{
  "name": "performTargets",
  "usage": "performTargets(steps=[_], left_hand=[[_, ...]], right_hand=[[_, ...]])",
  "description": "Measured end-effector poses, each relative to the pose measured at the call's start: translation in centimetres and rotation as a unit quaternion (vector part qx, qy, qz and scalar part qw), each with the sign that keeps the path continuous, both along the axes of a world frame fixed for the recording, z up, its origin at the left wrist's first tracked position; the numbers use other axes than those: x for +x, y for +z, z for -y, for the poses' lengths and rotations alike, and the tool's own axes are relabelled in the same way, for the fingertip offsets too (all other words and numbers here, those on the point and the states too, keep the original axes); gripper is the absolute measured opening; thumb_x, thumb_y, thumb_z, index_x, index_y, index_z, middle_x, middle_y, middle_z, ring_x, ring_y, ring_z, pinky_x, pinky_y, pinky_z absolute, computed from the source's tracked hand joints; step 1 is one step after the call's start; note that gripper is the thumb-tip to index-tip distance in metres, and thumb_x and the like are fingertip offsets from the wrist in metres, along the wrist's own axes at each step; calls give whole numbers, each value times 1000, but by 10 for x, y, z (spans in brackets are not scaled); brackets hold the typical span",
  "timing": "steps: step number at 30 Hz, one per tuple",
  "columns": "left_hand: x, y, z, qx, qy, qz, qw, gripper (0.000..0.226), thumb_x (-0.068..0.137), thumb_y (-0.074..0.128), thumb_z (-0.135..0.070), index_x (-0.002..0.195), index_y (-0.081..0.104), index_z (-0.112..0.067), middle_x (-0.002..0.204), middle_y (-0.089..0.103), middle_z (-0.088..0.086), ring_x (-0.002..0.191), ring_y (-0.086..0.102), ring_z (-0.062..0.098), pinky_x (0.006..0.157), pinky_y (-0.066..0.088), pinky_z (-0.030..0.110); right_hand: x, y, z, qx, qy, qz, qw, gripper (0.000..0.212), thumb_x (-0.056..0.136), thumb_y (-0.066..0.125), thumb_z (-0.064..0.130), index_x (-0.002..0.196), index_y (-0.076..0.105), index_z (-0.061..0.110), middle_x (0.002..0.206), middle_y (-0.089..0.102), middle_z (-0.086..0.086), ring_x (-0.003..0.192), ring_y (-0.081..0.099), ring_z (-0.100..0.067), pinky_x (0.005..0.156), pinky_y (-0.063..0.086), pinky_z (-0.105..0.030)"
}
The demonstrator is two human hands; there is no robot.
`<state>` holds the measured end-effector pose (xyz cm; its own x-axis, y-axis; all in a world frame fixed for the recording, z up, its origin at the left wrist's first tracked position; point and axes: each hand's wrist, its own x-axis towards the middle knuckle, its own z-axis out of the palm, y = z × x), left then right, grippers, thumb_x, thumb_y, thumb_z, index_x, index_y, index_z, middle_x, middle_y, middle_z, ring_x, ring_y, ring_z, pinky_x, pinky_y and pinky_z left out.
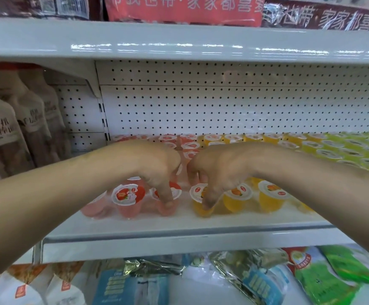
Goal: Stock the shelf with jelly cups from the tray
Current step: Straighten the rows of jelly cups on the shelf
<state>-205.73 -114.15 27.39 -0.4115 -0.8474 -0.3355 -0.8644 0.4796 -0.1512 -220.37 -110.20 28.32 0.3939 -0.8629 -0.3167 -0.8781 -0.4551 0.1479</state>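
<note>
Both hands reach onto the white shelf. My left hand grips a red strawberry jelly cup from above, thumb down its front. My right hand grips an orange jelly cup the same way. Both cups stand on the shelf in the front row. Beside them stand another red cup on the left and orange cups on the right. Rows of red, orange and green cups fill the shelf behind my hands. No tray is in view.
The perforated back panel rises behind the cups, with the upper shelf's edge overhead. Pale bagged goods stand left of the divider. Snack bags lie on the shelf below.
</note>
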Motion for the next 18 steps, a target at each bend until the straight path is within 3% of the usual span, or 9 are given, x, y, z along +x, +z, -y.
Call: performTargets(steps=[2, 7, 10, 13, 18], left_hand=[[4, 5, 3, -13, -3, -14, 1000, 60, 65, 80, -58, 107, 65, -17, 98, 70, 0, 90, 64, 19, 61, 43, 26], [12, 42, 25, -37, 34, -153, 987, 48, 68, 83, -48, 101, 60, -23, 98, 69, -5, 91, 69, 19, 79, 55, 31], [9, 49, 49, -56, 27, -177, 982, 43, 70, 83, -43, 101, 66, -18, 96, 71, -3, 86, 68, 17, 63, 52, 24], [-6, 50, 73, -33, 31, -185, 982, 38, 73, 84, -36, 101, 69, -14, 101, 72, 5, 90, 67, 19, 64, 56, 24], [-41, 40, 97, 8, 2, -142, 990, 33, 77, 81, -37, 101, 72, -16, 91, 71, 0, 70, 59, 11, 57, 46, 20]], right_hand=[[-4, 2, 4, -8, 6, 22, 1000, 56, 72, 79, 51, 120, 58, 30, 103, 58, 13, 87, 57, -9, 68, 49, -26], [-23, 40, 19, -101, -58, 106, 988, 49, 75, 74, 59, 117, 60, 37, 109, 58, 17, 95, 56, -10, 83, 50, -30], [-35, 57, 36, -162, -100, 150, 970, 43, 79, 74, 53, 115, 63, 32, 102, 55, 16, 97, 53, -11, 86, 46, -29], [-44, 57, 58, -182, -118, 162, 963, 42, 81, 74, 48, 115, 67, 24, 107, 63, 9, 103, 57, -15, 82, 43, -27], [-50, 42, 89, -162, -139, 131, 968, 44, 83, 71, 50, 116, 69, 19, 116, 63, 3, 106, 57, -17, 83, 45, -26]])
